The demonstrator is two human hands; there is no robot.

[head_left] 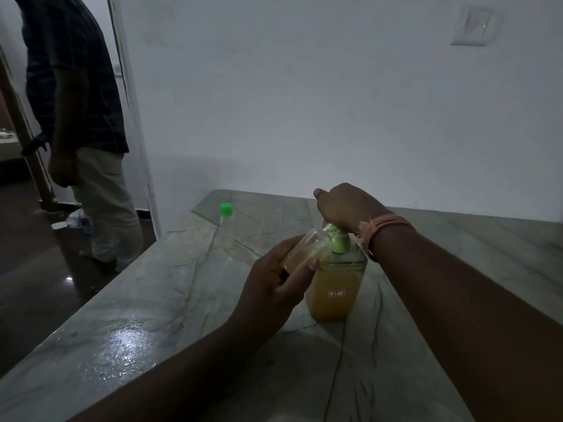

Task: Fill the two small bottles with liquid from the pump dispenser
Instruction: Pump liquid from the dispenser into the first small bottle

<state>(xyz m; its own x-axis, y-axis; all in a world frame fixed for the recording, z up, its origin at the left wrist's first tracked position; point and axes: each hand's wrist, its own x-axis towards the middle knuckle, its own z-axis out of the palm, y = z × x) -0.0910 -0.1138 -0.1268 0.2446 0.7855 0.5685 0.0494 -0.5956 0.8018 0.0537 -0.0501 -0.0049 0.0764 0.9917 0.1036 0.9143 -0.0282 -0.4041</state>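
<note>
The pump dispenser (336, 287) stands on the stone counter (152, 315), and the small bottle (300, 254) is tilted with its mouth against the nozzle — probably to catch the liquid. The left hand (274, 281) grips that bottle just left of the dispenser, while the right hand (344, 208) presses curled over the pump head. The second bottle (226, 226), green-capped, stands well behind and left of the dispenser — apparently waiting its turn.

A grey marble counter (128, 330); a wall switch plate (471, 25) — 1 person (82, 123) stands at the doorway.
</note>
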